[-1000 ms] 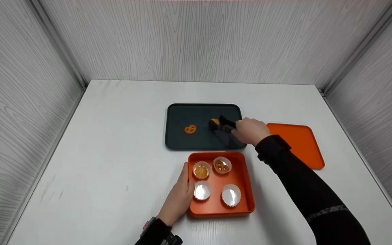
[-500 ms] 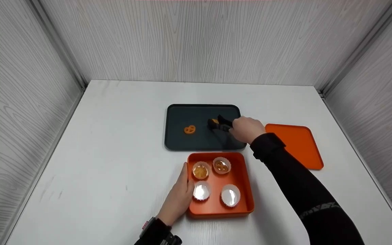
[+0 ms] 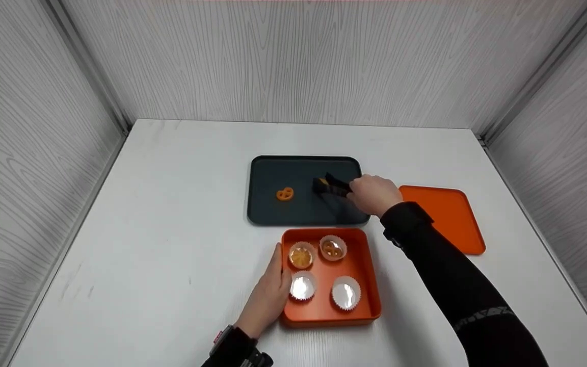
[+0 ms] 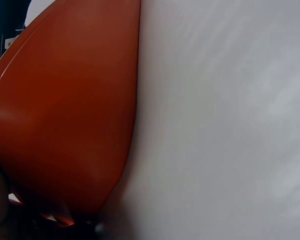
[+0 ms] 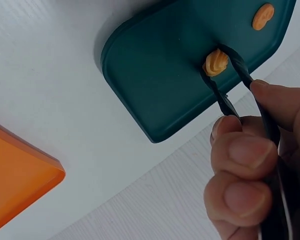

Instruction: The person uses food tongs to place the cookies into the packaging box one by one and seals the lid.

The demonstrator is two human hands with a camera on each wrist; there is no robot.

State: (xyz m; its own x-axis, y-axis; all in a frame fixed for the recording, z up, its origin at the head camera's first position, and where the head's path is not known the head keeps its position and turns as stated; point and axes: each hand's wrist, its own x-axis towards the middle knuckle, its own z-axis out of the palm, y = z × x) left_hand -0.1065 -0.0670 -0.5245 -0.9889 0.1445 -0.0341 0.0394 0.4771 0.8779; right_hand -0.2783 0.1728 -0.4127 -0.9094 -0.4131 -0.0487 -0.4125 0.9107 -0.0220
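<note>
In the head view my right hand (image 3: 375, 194) grips dark tongs (image 3: 335, 186) over the dark green tray (image 3: 273, 214). The right wrist view shows the tongs' tips on either side of a swirled, golden snack piece (image 5: 216, 63); it lies on the tray, and I cannot tell how firmly they pinch it. A pretzel (image 3: 285, 193) lies to its left. My left hand (image 3: 268, 293) holds the left wall of an orange box (image 3: 324, 313), thumb over the rim. Inside stand paper cups: one with a golden swirled piece (image 3: 301, 258), one with a pretzel (image 3: 332, 248), two bare.
An orange lid-like tray (image 3: 449, 216) lies on the white table (image 3: 145, 244), right of the green tray and beyond the right forearm. The box stands just in front of the green tray. Grey wood-grain panels (image 3: 293, 61) rise at the back and both sides.
The tongs' tips have drawn closer together around the snack piece, and less of it shows in the head view. The left hand and the box stay where they were.
</note>
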